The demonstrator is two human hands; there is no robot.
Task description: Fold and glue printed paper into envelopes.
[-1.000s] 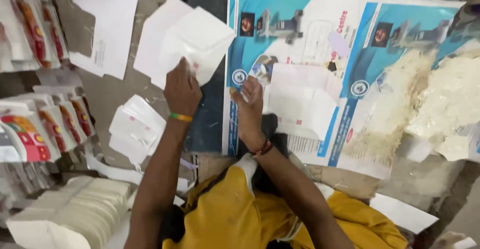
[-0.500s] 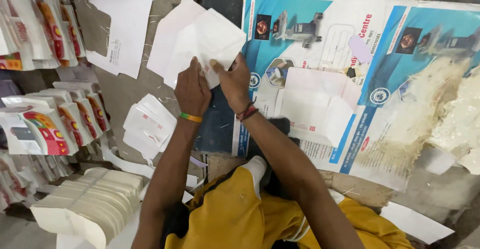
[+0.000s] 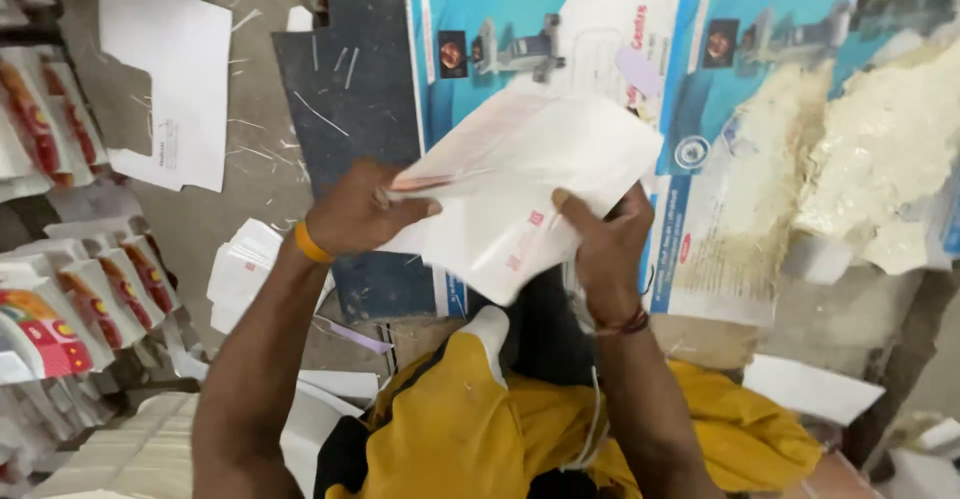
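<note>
Both hands hold one stack of white die-cut paper sheets (image 3: 530, 184) with small red print, lifted above a blue and white printed poster (image 3: 620, 39). My left hand (image 3: 355, 209), with an orange band at the wrist, grips the stack's left edge. My right hand (image 3: 600, 249), with a dark thread bracelet, grips its lower right side with the thumb on top. The stack is tilted, its right corner higher. My yellow-clad knees (image 3: 480, 419) are below.
Dried cream-coloured paste (image 3: 880, 149) covers the poster's right part. A white cut sheet (image 3: 170, 79) lies at the upper left. Rows of folded red-and-white printed envelopes (image 3: 70, 299) stand at the left. A small white pile (image 3: 240, 269) lies by my left forearm.
Both hands lifted the stack off the floor at the upper left and brought it right and toward me, over the poster. The camera view has moved closer.
</note>
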